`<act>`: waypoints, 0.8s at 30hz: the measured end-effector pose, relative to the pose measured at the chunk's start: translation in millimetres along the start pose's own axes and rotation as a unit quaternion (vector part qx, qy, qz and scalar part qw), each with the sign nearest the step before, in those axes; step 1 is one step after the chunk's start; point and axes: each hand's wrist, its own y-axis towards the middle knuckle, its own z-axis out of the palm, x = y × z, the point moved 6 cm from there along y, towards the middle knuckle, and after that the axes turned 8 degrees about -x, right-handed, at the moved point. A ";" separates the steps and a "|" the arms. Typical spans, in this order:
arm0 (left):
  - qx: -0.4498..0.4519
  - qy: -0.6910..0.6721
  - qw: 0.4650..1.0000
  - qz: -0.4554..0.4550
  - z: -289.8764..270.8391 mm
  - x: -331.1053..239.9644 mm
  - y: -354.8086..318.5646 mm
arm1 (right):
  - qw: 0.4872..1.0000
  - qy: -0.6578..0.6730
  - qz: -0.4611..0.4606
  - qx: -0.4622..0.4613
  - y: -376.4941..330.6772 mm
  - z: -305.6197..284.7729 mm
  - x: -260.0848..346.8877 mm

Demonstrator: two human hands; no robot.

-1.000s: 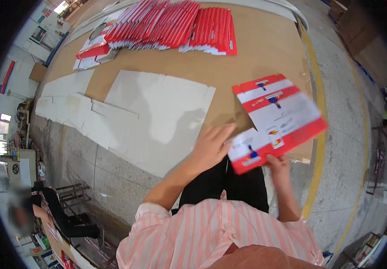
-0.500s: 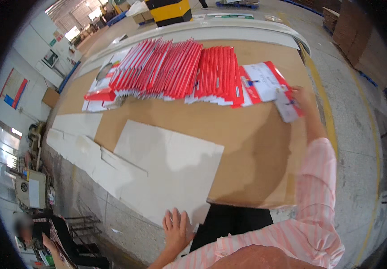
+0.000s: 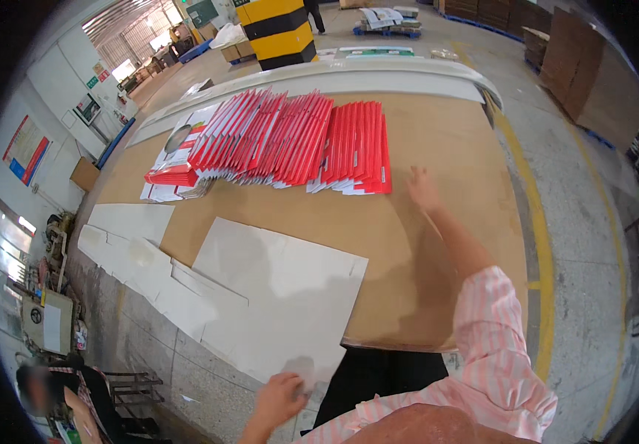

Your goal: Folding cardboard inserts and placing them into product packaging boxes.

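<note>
Curling on the person's side of the row of red-and-white cartons (image 3: 290, 140), well apart from it, the left hand (image 3: 281, 399) has bent fingers at the near corner of a white sheet (image 3: 282, 274); whether they grip or merely touch it cannot be told. The row itself seems to be the part done: many flat cartons lie overlapping, from a flat pile (image 3: 168, 177) at its left end to a fairly even right end. Just right of that end, the right hand (image 3: 423, 189) looks empty, its fingers slightly spread; contact with the desk (image 3: 453, 311) is unclear. Neither hand shows a carton, and how much is left cannot be judged from this view.

Around the row, brown board covers the desk. Well left of the row, a poster (image 3: 25, 150) hangs on a pale wall (image 3: 53, 74), with a co-worker (image 3: 101, 392) nearer the person. Behind the row stands a yellow-and-black pillar (image 3: 279, 33). Right of it, past the desk, a yellow line (image 3: 538, 222) crosses the grey floor (image 3: 579, 222), and brown boxes (image 3: 593, 74) stand farther off.
</note>
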 end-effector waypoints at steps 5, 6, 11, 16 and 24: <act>-0.219 0.014 0.976 -0.003 -106.7 -36.5 -7.5 | 0.962 0.196 -0.169 0.092 -170.6 -106.2 128.8; -0.263 0.081 0.956 0.098 -114.2 -63.4 0.9 | 0.907 0.361 0.089 0.197 -212.8 -93.4 108.7; -0.124 0.067 0.936 0.323 -33.3 -161.9 24.2 | 0.888 0.147 -0.430 -0.072 -337.4 -237.6 222.2; -0.060 -0.083 0.925 0.367 -29.0 -162.9 30.4 | 0.964 0.182 -0.190 -0.022 -327.8 -272.0 101.5; -0.032 0.309 0.911 0.273 27.9 -103.4 89.7 | 0.968 0.227 -0.104 0.019 -315.5 -327.4 0.5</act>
